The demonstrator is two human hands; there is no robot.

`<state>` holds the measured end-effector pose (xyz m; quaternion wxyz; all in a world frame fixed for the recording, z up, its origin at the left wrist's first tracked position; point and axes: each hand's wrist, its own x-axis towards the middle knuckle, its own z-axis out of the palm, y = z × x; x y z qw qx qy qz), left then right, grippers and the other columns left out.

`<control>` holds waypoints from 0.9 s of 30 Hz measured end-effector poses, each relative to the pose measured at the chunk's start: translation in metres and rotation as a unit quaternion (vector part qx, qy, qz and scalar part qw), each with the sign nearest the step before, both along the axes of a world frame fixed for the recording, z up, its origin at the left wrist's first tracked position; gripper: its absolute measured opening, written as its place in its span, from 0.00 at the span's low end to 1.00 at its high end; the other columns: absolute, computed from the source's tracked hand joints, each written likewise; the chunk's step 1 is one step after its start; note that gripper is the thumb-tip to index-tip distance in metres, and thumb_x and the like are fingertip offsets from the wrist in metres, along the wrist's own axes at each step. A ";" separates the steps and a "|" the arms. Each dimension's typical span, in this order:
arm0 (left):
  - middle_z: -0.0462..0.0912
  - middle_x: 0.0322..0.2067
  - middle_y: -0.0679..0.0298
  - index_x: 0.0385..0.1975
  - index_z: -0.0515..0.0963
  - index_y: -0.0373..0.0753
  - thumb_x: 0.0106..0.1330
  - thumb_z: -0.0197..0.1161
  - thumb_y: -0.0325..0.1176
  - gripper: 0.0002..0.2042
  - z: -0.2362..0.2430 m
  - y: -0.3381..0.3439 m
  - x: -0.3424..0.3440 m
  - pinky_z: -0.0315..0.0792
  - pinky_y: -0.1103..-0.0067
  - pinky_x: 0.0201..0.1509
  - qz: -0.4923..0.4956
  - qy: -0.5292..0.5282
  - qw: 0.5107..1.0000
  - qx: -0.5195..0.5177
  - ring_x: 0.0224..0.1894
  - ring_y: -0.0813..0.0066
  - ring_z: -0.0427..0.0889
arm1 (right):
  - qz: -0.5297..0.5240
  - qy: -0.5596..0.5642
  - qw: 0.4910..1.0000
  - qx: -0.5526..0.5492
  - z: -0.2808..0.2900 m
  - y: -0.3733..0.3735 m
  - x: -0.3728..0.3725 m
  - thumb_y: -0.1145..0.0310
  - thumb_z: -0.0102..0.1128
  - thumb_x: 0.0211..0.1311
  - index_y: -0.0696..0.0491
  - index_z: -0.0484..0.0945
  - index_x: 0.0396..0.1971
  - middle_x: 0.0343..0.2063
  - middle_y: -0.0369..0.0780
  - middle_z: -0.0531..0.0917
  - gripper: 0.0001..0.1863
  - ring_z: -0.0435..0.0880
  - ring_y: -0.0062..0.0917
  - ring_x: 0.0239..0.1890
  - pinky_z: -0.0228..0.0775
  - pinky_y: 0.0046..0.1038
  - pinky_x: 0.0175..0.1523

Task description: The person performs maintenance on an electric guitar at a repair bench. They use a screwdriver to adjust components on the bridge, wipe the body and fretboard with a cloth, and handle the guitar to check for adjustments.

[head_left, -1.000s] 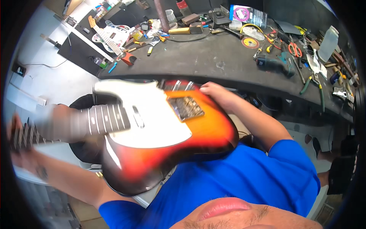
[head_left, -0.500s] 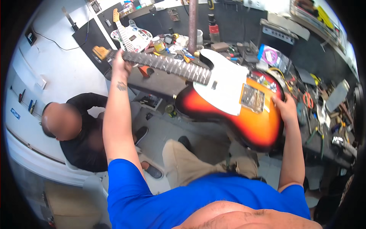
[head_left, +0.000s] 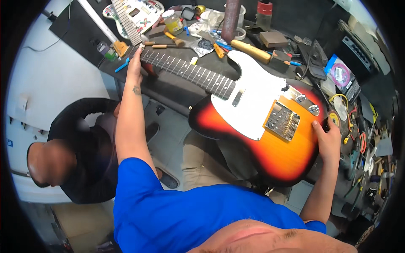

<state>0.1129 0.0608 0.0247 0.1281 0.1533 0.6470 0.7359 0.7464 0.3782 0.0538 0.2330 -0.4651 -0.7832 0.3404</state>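
Observation:
An electric guitar [head_left: 278, 158] with an orange-to-black sunburst body lies across my front, its face up. My left hand [head_left: 135, 67] is wrapped round the dark fretted neck [head_left: 190, 71], close to the wooden headstock [head_left: 121, 48]. At the other end, my right hand [head_left: 328, 138] grips the body's lower edge, thumb on the face and fingers partly hidden beyond the rim. The body carries a white pickguard [head_left: 247, 99], a metal bridge [head_left: 283, 121] and a metal control plate [head_left: 307, 100].
The dark workbench [head_left: 168, 92] holds a second guitar [head_left: 139, 17], a brush [head_left: 175, 39], a jar [head_left: 172, 22] and a wooden handle [head_left: 251, 51]. Pliers and other tools crowd its right side. A pole [head_left: 230, 21] rises from it. A person in black [head_left: 84, 156] sits at left.
The guitar has come lower and its body end tilts further down; both hands keep their hold. My view has shifted, so the bench appears larger and the seated person sits further left.

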 end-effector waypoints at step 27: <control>0.87 0.54 0.56 0.59 0.79 0.35 0.73 0.64 0.49 0.25 -0.018 -0.010 0.013 0.78 0.62 0.59 0.224 0.134 0.961 -0.092 0.51 0.58 0.87 | -0.075 -0.038 0.977 0.194 -0.018 0.071 0.014 0.54 0.70 0.62 0.61 0.82 0.58 0.54 0.52 0.87 0.31 0.86 0.44 0.59 0.76 0.39 0.65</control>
